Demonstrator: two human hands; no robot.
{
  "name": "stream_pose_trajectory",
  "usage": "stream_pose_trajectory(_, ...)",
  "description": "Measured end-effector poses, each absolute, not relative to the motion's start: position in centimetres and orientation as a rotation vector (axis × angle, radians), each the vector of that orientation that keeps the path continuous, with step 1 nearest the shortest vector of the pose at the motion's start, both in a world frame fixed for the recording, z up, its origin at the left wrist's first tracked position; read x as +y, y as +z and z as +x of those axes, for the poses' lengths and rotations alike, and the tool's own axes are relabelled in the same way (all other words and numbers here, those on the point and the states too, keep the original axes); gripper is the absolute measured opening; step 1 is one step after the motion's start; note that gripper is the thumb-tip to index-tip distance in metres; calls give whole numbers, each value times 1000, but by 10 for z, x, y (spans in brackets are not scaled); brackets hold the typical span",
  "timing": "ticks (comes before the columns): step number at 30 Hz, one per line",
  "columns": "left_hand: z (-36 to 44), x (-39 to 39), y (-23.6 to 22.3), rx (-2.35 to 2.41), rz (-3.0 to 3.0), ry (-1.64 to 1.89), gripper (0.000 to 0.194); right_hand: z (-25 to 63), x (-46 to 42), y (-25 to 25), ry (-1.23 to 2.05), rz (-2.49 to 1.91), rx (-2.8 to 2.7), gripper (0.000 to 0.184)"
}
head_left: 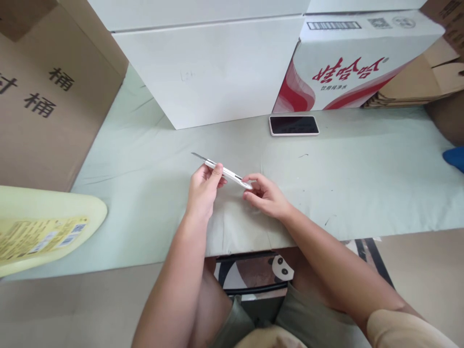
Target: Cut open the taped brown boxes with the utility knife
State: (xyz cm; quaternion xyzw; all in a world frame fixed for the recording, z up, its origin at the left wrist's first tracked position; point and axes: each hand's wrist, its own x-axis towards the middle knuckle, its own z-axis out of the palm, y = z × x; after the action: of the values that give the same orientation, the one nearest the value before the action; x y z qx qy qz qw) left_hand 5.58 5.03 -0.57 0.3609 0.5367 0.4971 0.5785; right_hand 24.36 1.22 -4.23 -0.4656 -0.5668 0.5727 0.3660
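A white utility knife [229,173] lies slantwise in front of me, its thin grey blade out toward the upper left. My left hand [205,186] is closed round the blade end of the handle, with the thumb pressed on top. At the handle's tail end, my right hand [266,193] has curled fingers, the index finger touching the knife and the thumb just below it. Both hands are above the pale green cloth [145,217] near the table's front edge. The left hand's fingers are partly hidden under the handle.
Beyond my hands, a phone [294,125] lies face up before a white box [217,72] and a red-and-white water carton [337,67]. A large brown carton [47,96] and a pale yellow container [47,227] stand left. Folded cardboard [413,87] sits at the right.
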Motion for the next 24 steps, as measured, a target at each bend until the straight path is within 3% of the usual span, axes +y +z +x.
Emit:
stream_pose_trajectory(7, 55, 49, -9, 1248, 890, 1131, 65, 242, 12, -36, 1580, -1210, -1391, 39)
stream_pose_trajectory(24, 62, 46, -13, 1236, 946, 1093, 54, 241, 12, -35, 1463, -1178, -1550, 22)
